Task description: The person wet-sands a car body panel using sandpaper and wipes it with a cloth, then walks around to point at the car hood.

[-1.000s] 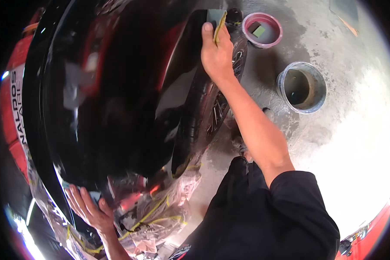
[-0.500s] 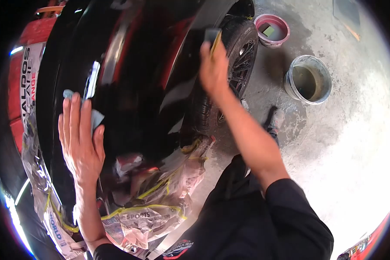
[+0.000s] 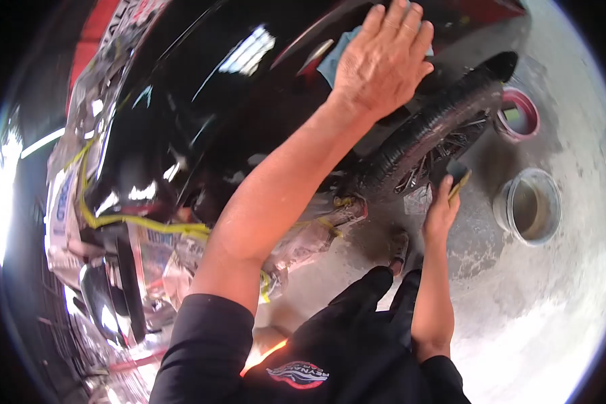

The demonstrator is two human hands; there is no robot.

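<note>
My left hand (image 3: 386, 64) lies with fingers stretched over a light blue cloth (image 3: 330, 67), pressing it on the glossy black car panel (image 3: 202, 128) above the front wheel. Parts of the cloth stick out on both sides of the hand; the rest is hidden beneath it. Lower down, beside the wheel (image 3: 438, 148), my right hand (image 3: 442, 210) grips a small flat block (image 3: 458, 173), dark grey with a yellow edge. That block is held away from the panel, over the floor.
A pink tub (image 3: 530, 114) with a greenish block in it stands beyond the wheel. Nearer is a grey bucket (image 3: 555, 209) of murky water. Newspaper masking (image 3: 303, 249) with yellow tape (image 3: 148, 225) edges the panel. A side mirror (image 3: 101, 303) sits lower left.
My left hand has slid the cloth across the panel toward the wheel. My right hand has come down off the panel with the block. The view has shifted.
</note>
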